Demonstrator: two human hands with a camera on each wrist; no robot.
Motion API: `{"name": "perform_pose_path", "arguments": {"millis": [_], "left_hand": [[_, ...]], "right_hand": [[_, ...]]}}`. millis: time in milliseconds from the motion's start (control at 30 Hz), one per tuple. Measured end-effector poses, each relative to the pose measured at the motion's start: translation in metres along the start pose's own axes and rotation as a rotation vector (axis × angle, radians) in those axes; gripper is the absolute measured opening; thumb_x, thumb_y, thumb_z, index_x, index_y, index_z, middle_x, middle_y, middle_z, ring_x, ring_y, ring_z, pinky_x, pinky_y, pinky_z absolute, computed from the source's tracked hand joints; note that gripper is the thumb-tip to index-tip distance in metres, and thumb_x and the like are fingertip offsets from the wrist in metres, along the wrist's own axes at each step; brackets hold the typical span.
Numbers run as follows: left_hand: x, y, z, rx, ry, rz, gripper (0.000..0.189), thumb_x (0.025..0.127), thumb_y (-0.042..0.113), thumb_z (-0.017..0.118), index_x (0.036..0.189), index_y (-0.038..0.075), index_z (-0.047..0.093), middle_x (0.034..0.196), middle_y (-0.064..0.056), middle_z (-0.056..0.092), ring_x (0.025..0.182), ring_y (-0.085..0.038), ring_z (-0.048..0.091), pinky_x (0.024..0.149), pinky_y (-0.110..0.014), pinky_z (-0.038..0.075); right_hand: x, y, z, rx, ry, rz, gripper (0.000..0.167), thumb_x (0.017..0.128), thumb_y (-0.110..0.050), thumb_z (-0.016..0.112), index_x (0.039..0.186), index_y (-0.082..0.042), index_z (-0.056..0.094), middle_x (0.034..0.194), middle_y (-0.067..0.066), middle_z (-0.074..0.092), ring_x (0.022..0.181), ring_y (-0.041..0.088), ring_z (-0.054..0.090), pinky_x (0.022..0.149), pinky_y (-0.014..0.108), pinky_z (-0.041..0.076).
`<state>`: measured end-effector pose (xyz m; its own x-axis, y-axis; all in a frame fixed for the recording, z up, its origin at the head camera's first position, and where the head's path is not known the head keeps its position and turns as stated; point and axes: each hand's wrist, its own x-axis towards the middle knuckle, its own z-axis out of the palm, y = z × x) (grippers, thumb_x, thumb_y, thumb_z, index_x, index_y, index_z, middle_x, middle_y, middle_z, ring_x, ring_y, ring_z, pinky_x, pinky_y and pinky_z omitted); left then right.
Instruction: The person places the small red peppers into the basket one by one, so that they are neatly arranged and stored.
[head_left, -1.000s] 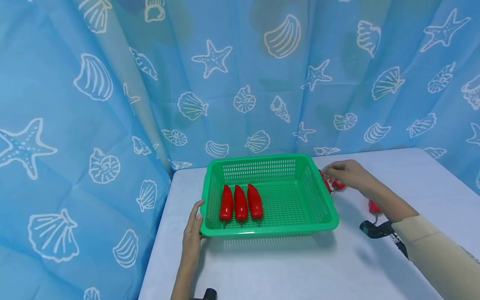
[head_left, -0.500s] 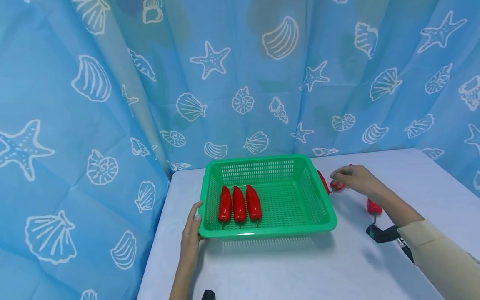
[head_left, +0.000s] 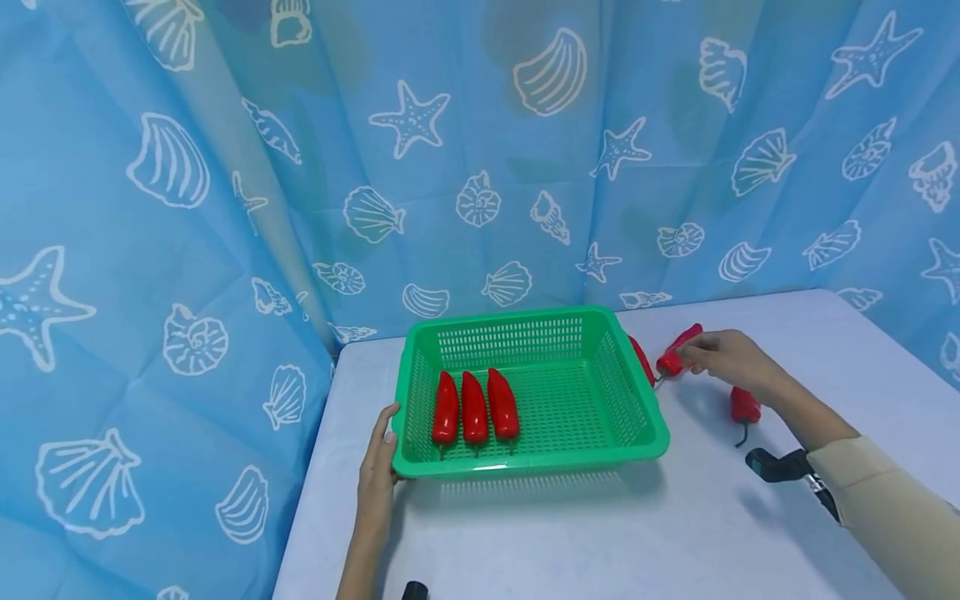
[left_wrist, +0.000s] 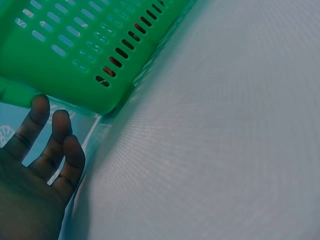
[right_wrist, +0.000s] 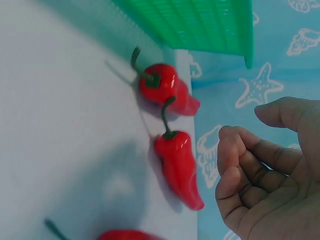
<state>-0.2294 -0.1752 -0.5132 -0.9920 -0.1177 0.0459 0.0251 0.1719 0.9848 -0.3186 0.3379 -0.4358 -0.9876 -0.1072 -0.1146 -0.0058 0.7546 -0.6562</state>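
- The basket (head_left: 525,463) sits on the bench (head_left: 525,533), toward its far edge.
- Inside, in its left half, three peppers lie side by side: left pepper (head_left: 446,410), middle pepper (head_left: 475,408) and right pepper (head_left: 502,406), stems toward the person.
- Outside, just beside the basket's right wall, lies the near-wall pepper (head_left: 641,360).
- To its right, near it, lies the outer pepper (head_left: 668,364), tip pointing away from the person.
- Farther right and closer to the person lies the front pepper (head_left: 745,406), partly behind the right forearm.
- The left grip (head_left: 375,471) is at the basket's left rim.
- The right grip (head_left: 727,357) is beside the outer pepper.
- The curtain (head_left: 480,150) hangs behind the bench and along its left.
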Motion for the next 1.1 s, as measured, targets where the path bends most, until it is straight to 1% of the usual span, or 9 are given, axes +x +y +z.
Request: {"name": "perform_pose_path", "arguments": {"millis": [200,333,433,533,567,767,967,1100], "left_hand": [[-0.001,-0.002,0.000,0.003,0.002,-0.007,0.051,0.103,0.062,0.032,0.150,0.043,0.039,0.144,-0.003,0.046,0.101,-0.026,0.056,0.076,-0.034,0.048],[-0.002,-0.002,0.000,0.001,0.006,-0.003,0.052,0.103,0.061,0.032,0.151,0.042,0.039,0.145,-0.004,0.046,0.101,-0.026,0.057,0.076,-0.034,0.048],[-0.002,-0.003,0.001,0.005,0.004,-0.005,0.053,0.103,0.060,0.033,0.152,0.040,0.037,0.150,-0.004,0.042,0.104,-0.026,0.057,0.077,-0.033,0.050],[-0.002,-0.003,0.002,0.008,0.003,-0.011,0.055,0.103,0.061,0.033,0.153,0.040,0.037,0.153,-0.003,0.039,0.106,-0.026,0.056,0.078,-0.034,0.050],[-0.002,-0.004,0.002,0.005,0.007,-0.017,0.054,0.102,0.063,0.034,0.152,0.041,0.037,0.153,-0.002,0.039,0.107,-0.026,0.056,0.078,-0.034,0.050],[-0.001,-0.002,0.003,-0.001,0.008,-0.014,0.053,0.102,0.064,0.033,0.150,0.044,0.038,0.151,0.000,0.042,0.105,-0.027,0.055,0.078,-0.035,0.048],[-0.001,0.001,0.002,0.007,0.000,-0.001,0.054,0.103,0.061,0.032,0.153,0.040,0.037,0.154,-0.001,0.038,0.108,-0.026,0.055,0.079,-0.034,0.049],[-0.001,0.003,0.000,0.002,-0.007,-0.006,0.054,0.104,0.059,0.032,0.153,0.038,0.036,0.155,-0.003,0.037,0.108,-0.027,0.054,0.079,-0.033,0.048]], "right_hand": [[-0.003,0.014,0.000,-0.014,0.004,0.028,0.058,0.099,-0.035,0.061,0.134,0.010,0.051,0.114,0.023,0.062,0.106,0.040,0.054,0.080,0.053,0.051],[-0.004,0.023,0.001,-0.030,0.021,0.048,0.060,0.098,-0.035,0.062,0.135,0.010,0.050,0.115,0.024,0.062,0.104,0.040,0.057,0.081,0.052,0.054],[-0.006,0.031,0.000,-0.040,0.034,0.056,0.057,0.099,-0.032,0.062,0.134,0.011,0.050,0.115,0.025,0.062,0.102,0.040,0.058,0.079,0.051,0.055],[-0.007,0.038,-0.002,-0.049,0.041,0.058,0.052,0.099,-0.028,0.060,0.133,0.011,0.052,0.115,0.026,0.061,0.101,0.040,0.058,0.077,0.050,0.055],[-0.007,0.040,-0.003,-0.048,0.043,0.063,0.051,0.100,-0.027,0.060,0.133,0.010,0.051,0.115,0.027,0.061,0.102,0.041,0.058,0.077,0.049,0.055],[-0.008,0.048,-0.008,-0.050,0.078,0.097,0.050,0.099,-0.025,0.060,0.133,0.011,0.051,0.116,0.029,0.059,0.102,0.042,0.056,0.077,0.052,0.053],[-0.012,0.056,-0.014,-0.028,0.096,0.127,0.052,0.100,-0.027,0.059,0.133,0.012,0.049,0.119,0.032,0.056,0.104,0.045,0.054,0.079,0.053,0.052],[-0.014,0.062,-0.016,-0.024,0.125,0.144,0.055,0.101,-0.029,0.057,0.134,0.013,0.047,0.120,0.033,0.054,0.107,0.048,0.051,0.082,0.058,0.050]]}}
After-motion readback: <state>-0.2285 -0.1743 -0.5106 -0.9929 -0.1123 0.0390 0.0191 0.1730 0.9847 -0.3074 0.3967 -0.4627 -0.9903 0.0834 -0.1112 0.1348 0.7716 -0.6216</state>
